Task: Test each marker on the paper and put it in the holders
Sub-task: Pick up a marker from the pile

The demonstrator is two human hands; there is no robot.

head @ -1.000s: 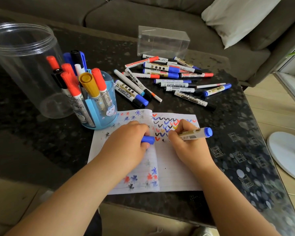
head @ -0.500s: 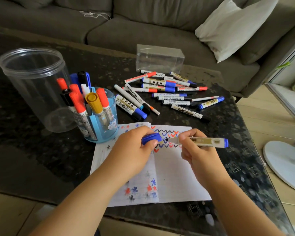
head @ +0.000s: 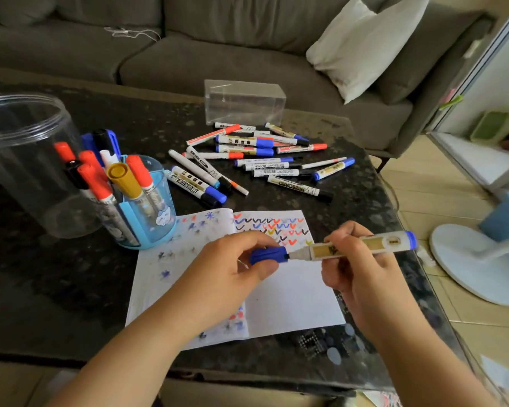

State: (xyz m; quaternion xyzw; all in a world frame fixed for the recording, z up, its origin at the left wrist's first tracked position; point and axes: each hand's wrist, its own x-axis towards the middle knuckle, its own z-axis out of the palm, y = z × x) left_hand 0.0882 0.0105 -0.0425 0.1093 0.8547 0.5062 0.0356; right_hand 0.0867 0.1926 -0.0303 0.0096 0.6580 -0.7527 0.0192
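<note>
the right hand (head: 365,268) pinches a white marker (head: 362,246) with a blue end, held level just right of the frame's centre, its tip pointing left. the left hand (head: 232,271) pinches the blue cap (head: 267,255) between thumb and fingers, the cap's mouth right at the marker's tip. both hover over the open notebook (head: 291,301), whose right page carries rows of red, blue and black ticks near its top edge and whose left page shows small star marks. left of the notebook, a blue holder (head: 156,201) stands on the dark desk (head: 56,274), filled with upright red, yellow and black-capped markers. a large clear jar (head: 21,160) stands at the far left, just beside it. above the notebook a loose pile of markers (head: 256,160) lies on the desk, and a clear box (head: 244,101) sits behind the pile.
</note>
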